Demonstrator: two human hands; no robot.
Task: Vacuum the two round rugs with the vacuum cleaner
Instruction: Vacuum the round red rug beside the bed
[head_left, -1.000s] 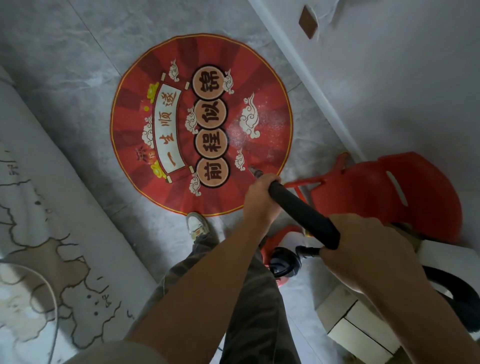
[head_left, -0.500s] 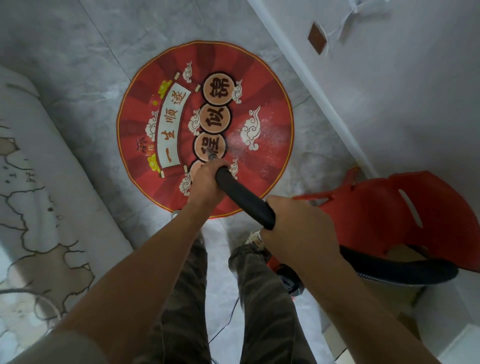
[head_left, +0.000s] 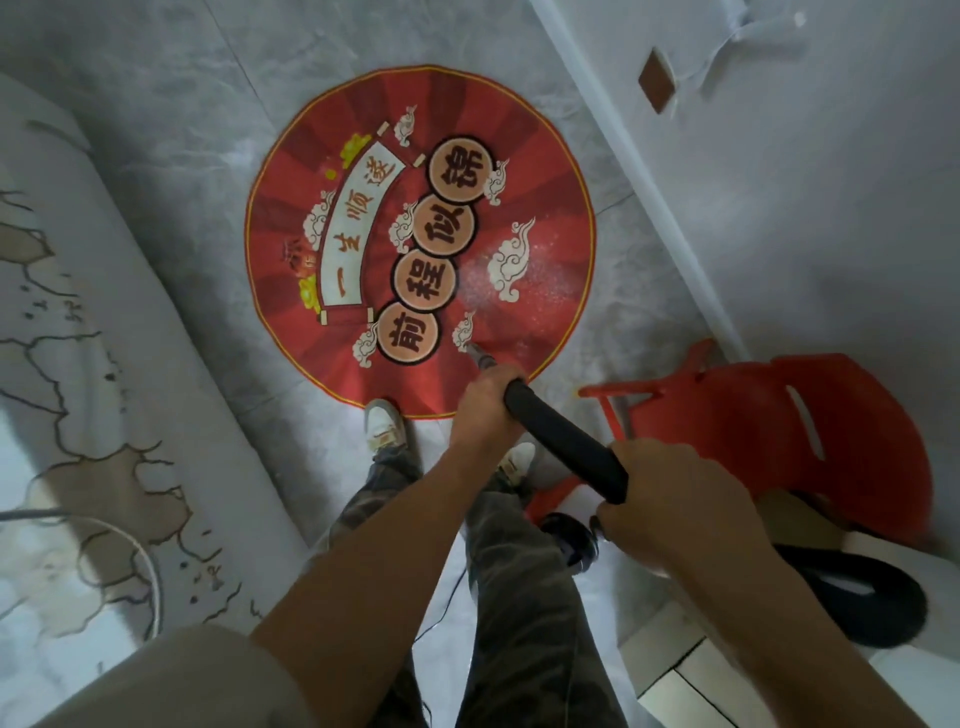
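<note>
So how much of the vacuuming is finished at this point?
Nothing looks finished. The left hand and right hand grip the vacuum tube, its nozzle over the near part of the red round rug. Pale dust speckles its right side. The second rug is out of view.

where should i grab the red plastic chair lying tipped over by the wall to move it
On the red plastic chair, probably the long slot in its broad panel: it faces up, uncovered, so it can be hooked from above. The thin legs point toward the round red rug and offer less control.
</note>
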